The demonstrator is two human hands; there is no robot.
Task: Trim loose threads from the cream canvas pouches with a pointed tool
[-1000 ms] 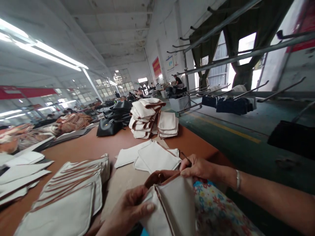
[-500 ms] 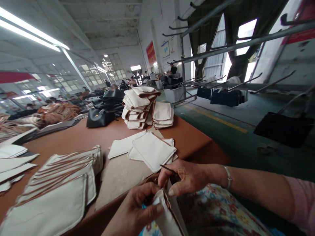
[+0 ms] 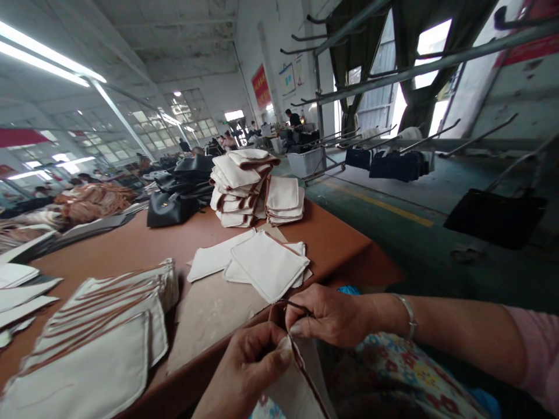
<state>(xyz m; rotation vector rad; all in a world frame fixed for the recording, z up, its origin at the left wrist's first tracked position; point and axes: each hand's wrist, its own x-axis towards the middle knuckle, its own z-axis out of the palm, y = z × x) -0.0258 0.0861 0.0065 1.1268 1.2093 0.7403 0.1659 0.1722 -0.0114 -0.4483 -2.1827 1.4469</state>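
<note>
My left hand (image 3: 253, 364) pinches the top corner of a white fabric panel with brown edging (image 3: 301, 384), held over my lap. Beside it, my right hand (image 3: 334, 314) is closed with thumb and forefinger at that same corner. A slim dark tool (image 3: 297, 305) sticks out of the right fist; its kind is not clear, as the fingers cover most of it. Just beyond the hands, several white stitched panels (image 3: 271, 265) lie overlapping on a beige board (image 3: 213, 314).
The brown tabletop (image 3: 336, 233) carries a row of white panels (image 3: 91, 349) at left, a tall stack of folded panels (image 3: 240, 186) behind, and black bags (image 3: 170, 206). A metal rack with hooks (image 3: 349, 87) stands at right. People work in the distance.
My right hand has turned and drawn its fingers closer together at the panel's corner. The dark tool now points differently, showing a curved outline. The view has shifted slightly.
</note>
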